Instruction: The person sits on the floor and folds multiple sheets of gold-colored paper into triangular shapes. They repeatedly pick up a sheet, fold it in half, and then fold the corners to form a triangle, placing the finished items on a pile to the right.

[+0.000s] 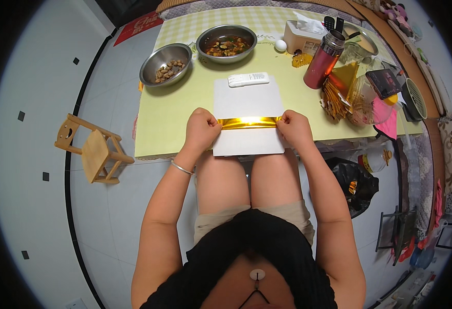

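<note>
A narrow strip of shiny gold foil (249, 122) stretches between my two hands, across a white board (248, 141) at the table's near edge. My left hand (203, 129) pinches the strip's left end, and a silver bangle circles that wrist. At the other end my right hand (294, 129) pinches the foil, fingers closed. The board's near part extends past the table edge over my thighs. On its far part lies a white remote control (248, 79). A stack of folded gold foil pieces (336, 98) stands to the right of the board.
Beyond the board are a steel bowl of nuts (169, 71) and a steel bowl of food in liquid (226, 45). A red thermos (324, 59), a tissue box (301, 37) and a phone (383, 83) crowd the right. Below stand a small wooden chair (96, 150) and a black bag (353, 188).
</note>
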Demonstrator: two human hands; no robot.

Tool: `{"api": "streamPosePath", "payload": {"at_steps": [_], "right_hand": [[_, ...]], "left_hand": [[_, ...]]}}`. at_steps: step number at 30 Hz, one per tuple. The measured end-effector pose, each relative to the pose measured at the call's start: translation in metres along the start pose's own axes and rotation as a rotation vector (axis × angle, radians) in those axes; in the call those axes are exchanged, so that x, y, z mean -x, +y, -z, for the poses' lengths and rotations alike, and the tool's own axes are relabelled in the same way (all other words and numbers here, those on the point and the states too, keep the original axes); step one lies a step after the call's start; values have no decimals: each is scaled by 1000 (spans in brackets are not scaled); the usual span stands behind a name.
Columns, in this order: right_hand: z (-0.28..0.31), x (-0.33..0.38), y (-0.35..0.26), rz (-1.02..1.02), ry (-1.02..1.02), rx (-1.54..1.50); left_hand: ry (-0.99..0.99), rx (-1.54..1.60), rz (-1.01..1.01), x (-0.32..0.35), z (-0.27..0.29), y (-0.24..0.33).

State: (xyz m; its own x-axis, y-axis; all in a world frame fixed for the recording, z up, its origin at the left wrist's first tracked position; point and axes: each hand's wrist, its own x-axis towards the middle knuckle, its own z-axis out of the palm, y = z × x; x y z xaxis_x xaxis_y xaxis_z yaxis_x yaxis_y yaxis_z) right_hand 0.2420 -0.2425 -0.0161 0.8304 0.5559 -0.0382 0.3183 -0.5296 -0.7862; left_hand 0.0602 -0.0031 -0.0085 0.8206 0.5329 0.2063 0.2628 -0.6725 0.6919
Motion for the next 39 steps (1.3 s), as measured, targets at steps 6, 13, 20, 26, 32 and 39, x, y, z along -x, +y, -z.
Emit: {"api": "streamPosePath", "payload": {"at_steps": [6,13,20,26,32,39], "right_hand": [[-1,19,-47,284,146,680],[-24,38,-12,755,-124,513],[-11,31,-2,729,-46,645],[5,24,-6,784,-29,800],[6,12,-34,804,-164,892],[9,-18,-53,617,-283,798]], "left_hand": [[53,-426,-531,5,1,37],[-186,-643,-553,10,0,24],[-317,-470,-585,19,-20,56],[-269,-531,-387,43,-21,41],[-185,-647,-348,45,-11,38],[-119,-652,-454,-2,-45,82]]}}
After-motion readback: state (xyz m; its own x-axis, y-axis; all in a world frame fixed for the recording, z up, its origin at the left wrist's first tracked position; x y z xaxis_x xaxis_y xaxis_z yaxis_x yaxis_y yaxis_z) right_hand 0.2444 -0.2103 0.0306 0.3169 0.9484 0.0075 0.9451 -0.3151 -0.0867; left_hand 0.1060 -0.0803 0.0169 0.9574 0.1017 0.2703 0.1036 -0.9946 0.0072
